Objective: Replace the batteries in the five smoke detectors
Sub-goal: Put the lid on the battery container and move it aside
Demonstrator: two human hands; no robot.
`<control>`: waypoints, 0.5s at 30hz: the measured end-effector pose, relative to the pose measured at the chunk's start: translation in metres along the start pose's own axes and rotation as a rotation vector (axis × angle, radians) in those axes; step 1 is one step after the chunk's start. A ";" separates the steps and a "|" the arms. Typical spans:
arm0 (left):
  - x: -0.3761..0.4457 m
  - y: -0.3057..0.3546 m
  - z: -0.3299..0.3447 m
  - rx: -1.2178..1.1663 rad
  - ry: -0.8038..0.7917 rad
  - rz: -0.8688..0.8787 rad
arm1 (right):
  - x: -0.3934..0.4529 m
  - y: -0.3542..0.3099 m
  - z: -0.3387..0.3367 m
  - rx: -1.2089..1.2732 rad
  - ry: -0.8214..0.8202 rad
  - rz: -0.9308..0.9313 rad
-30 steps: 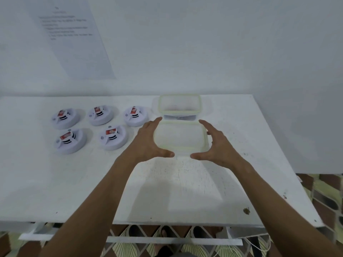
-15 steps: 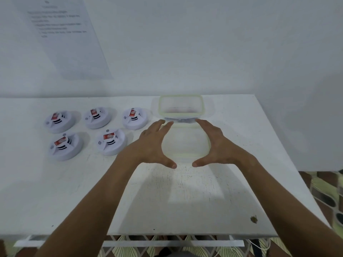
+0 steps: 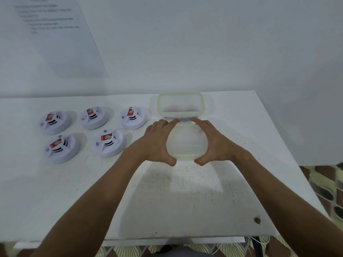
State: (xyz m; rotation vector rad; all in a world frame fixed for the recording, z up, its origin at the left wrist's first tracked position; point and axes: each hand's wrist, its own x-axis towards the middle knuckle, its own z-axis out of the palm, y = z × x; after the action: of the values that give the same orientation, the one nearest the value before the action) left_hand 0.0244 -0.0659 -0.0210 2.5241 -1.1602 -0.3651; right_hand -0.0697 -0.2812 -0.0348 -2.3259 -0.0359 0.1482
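Now both hands have closed in around the clear container (image 3: 186, 143) near the desk's (image 3: 74, 191) back right part: a second ago they stood wider apart at its sides, and the fingertips now nearly meet at its far edge while the thumbs hook its near edge. The left hand (image 3: 157, 143) and right hand (image 3: 217, 143) each curve round a side of it, fingers half bent, apparently holding it; how firmly, I cannot tell. That suggests the work is still at the setup stage, the box being placed or about to be moved, with no detector opened yet.

All five smoke detectors (image 3: 109, 142) sit untouched on the desk's left half, three in a back row and two nearer the front edge, well apart from the hands. They are round, domed, smooth white plastic, each with a red label and dark slots.

Just behind the held box, touching or nearly so, sits a second container (image 3: 181, 104), rectangular with rounded corners, translucent, rimmed in pale green. The desk top is white, scuffed and speckled, with a dark chip near its front right corner.
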 end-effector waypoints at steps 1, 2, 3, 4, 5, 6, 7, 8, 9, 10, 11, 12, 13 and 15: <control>0.001 0.000 0.000 0.016 -0.006 0.001 | 0.000 0.000 0.000 -0.005 -0.004 -0.003; 0.001 0.000 0.000 0.028 -0.015 0.001 | 0.001 0.000 0.000 -0.010 -0.010 -0.003; 0.002 0.000 0.001 0.033 -0.021 0.000 | 0.001 0.001 0.000 -0.013 -0.015 -0.003; 0.002 0.000 0.002 0.031 -0.020 -0.001 | 0.001 0.001 0.000 -0.013 -0.016 -0.004; 0.003 -0.001 0.002 0.027 -0.013 0.003 | 0.001 0.001 0.001 -0.008 -0.012 -0.007; 0.002 -0.001 0.003 0.018 -0.002 0.011 | 0.001 0.001 0.001 0.003 -0.007 -0.007; 0.001 -0.002 0.004 0.009 0.013 0.019 | 0.000 0.001 0.001 0.020 -0.001 -0.011; 0.000 -0.002 0.005 0.001 0.031 0.023 | -0.001 0.002 0.001 0.042 0.010 -0.014; -0.003 -0.003 0.006 -0.012 0.051 0.020 | -0.003 0.002 0.001 0.074 0.025 -0.016; -0.006 -0.003 0.007 -0.040 0.068 0.006 | -0.006 0.002 0.002 0.113 0.040 -0.017; -0.011 -0.004 0.008 -0.089 0.087 -0.020 | -0.009 0.004 0.003 0.153 0.057 -0.015; -0.015 -0.005 0.010 -0.165 0.106 -0.060 | -0.013 0.006 0.006 0.192 0.073 -0.011; -0.020 -0.006 0.012 -0.264 0.131 -0.108 | -0.018 0.008 0.009 0.231 0.079 -0.002; -0.029 -0.004 0.018 -0.498 0.213 -0.202 | -0.025 0.008 0.016 0.337 0.081 0.013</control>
State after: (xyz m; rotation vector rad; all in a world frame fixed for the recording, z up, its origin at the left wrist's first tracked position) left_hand 0.0022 -0.0451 -0.0368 2.1748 -0.6380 -0.3694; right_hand -0.0963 -0.2775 -0.0491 -1.9937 0.0425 0.0608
